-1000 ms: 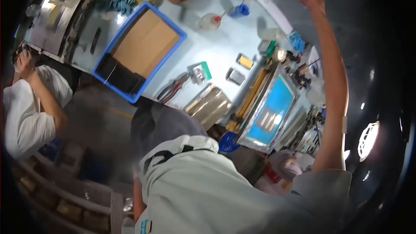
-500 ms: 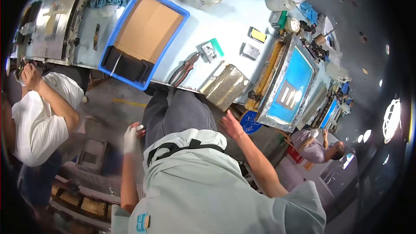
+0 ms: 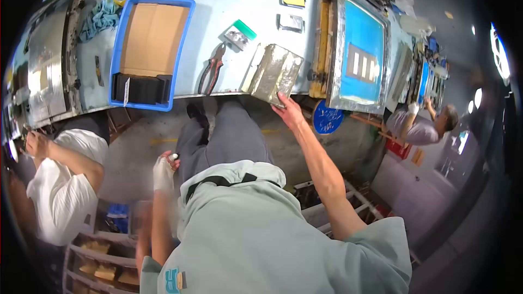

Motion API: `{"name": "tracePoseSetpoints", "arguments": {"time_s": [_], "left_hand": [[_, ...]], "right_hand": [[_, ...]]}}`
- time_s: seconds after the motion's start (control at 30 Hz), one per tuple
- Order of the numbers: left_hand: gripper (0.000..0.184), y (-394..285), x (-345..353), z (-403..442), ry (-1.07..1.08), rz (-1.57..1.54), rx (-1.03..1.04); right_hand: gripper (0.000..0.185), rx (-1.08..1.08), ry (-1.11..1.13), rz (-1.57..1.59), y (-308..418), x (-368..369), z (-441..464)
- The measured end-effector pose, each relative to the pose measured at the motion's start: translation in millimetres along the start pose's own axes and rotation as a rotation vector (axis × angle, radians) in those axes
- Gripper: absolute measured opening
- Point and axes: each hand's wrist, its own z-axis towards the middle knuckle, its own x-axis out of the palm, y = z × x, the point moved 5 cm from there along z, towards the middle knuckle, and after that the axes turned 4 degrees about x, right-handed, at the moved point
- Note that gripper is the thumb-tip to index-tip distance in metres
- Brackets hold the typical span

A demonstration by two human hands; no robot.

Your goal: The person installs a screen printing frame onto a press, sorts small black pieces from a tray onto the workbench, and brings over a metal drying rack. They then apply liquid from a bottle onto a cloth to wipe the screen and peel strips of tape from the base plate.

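While my right hand (image 3: 289, 112) touches near end of silvery block (image 3: 277, 71) overhanging edge of table (image 3: 239, 2), can't tell whether fingers close on it. My left hand (image 3: 164, 172), white-covered, hangs beside gray trousers (image 3: 234, 130), fingers curled; can't tell if holding anything. Red-handled pliers (image 3: 217, 61) lie just left of block, blue tray (image 3: 143, 106) farther left.

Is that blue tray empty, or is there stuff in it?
Not empty: black things sit at the near end of the blue tray, and brown cardboard shows in the rest.
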Motion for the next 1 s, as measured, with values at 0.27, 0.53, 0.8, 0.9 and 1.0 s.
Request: {"name": "tracePoseSetpoints", "arguments": {"time_s": [0.27, 0.53, 0.8, 0.9, 1.0], "left_hand": [[0.035, -5.0, -66.2, -15.5, -0.129, 0.309, -0.006], [0.029, -11.5, -32.5, -4.2, 0.105, 0.525, 0.06], [0.03, -8.5, 37.7, 3.0, 0.141, 0.889, -0.041], [0.03, 0.0, 88.6, -8.6, 0.214, 0.985, -0.033], [0.031, 24.6, 141.9, -21.9, 0.181, 1.045, -0.067]], "right_hand": [[0.055, -0.135, -0.038, -0.023, 10.7, 6.9, -15.2], [0.054, -0.134, 0.01, 0.079, -23.2, 12.5, -105.5], [0.057, 0.112, -0.139, 0.281, -182.7, -84.4, -148.6], [0.057, 0.165, -0.211, 0.414, -224.1, -128.0, -118.5], [0.056, 0.139, -0.27, 0.475, -249.0, -163.2, -60.0]]}}
